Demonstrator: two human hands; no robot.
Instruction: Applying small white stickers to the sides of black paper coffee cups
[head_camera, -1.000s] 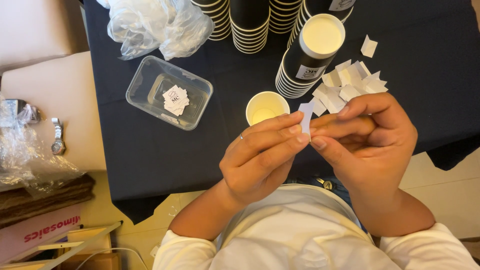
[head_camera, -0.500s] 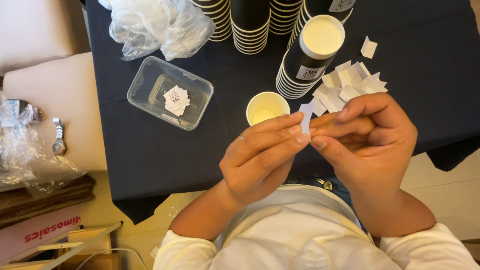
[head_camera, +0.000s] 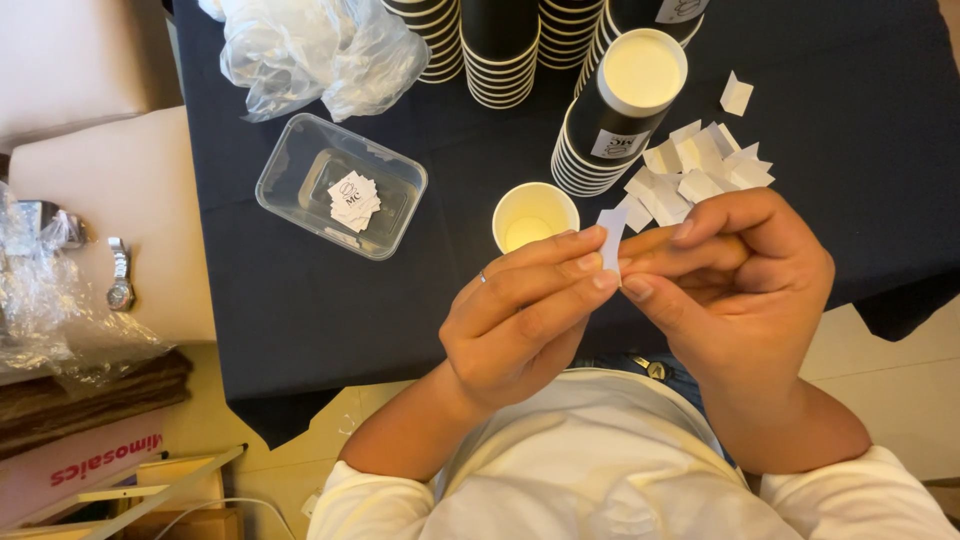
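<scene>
A small white paper slip (head_camera: 611, 232) stands upright between two sets of fingertips, held just above the near edge of a table draped in dark cloth (head_camera: 300, 300). The left hand (head_camera: 525, 315) pinches its lower part with fingers curled tight; the right hand (head_camera: 735, 275) closes on it from the other side, thumb underneath. Both wrists angle inward over the lap. Just beyond, a single open cup (head_camera: 535, 215) stands apart from the tall cup stack (head_camera: 620, 105). A heap of loose white slips (head_camera: 700, 170) lies by the stack, suggesting many already handled, while round stickers (head_camera: 353, 197) wait in a clear plastic tub (head_camera: 290, 165), so work appears well under way but unfinished.
</scene>
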